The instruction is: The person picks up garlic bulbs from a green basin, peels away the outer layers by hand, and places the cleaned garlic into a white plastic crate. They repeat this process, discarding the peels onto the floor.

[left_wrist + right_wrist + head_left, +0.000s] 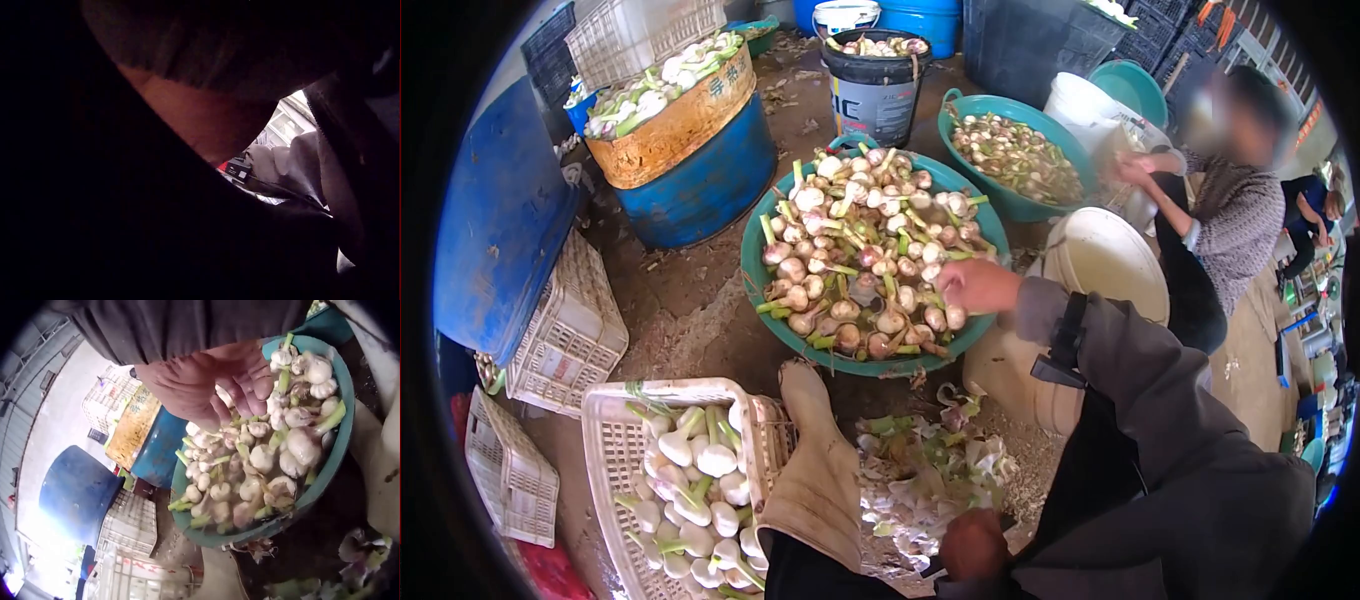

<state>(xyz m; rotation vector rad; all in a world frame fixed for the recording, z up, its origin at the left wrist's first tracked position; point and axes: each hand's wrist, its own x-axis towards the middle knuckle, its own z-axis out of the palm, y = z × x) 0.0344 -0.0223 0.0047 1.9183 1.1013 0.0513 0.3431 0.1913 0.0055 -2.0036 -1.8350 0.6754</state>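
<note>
My right hand (980, 287) is over the right side of a green tub (752, 290) heaped with garlic bulbs (870, 250) on short green stems, with dark water among them. In the right wrist view the fingers (250, 394) are spread and loosely bent just above the bulbs, and one pale bulb shows through the gap beside the thumb. Low by my lap, my left hand (973, 545) looks rounded and dark, its fingers hidden. The left wrist view is mostly dark, with a strip of bare skin (194, 119) under a sleeve.
A white crate (600, 420) of cleaner garlic stands beside my boot (815, 480), with peeled skins (930, 470) to its right. Behind are another green tub (1060, 205), a black bucket (875, 100) and a blue barrel (690, 195). A white bucket (1110, 255) separates me from a seated person (1230, 220).
</note>
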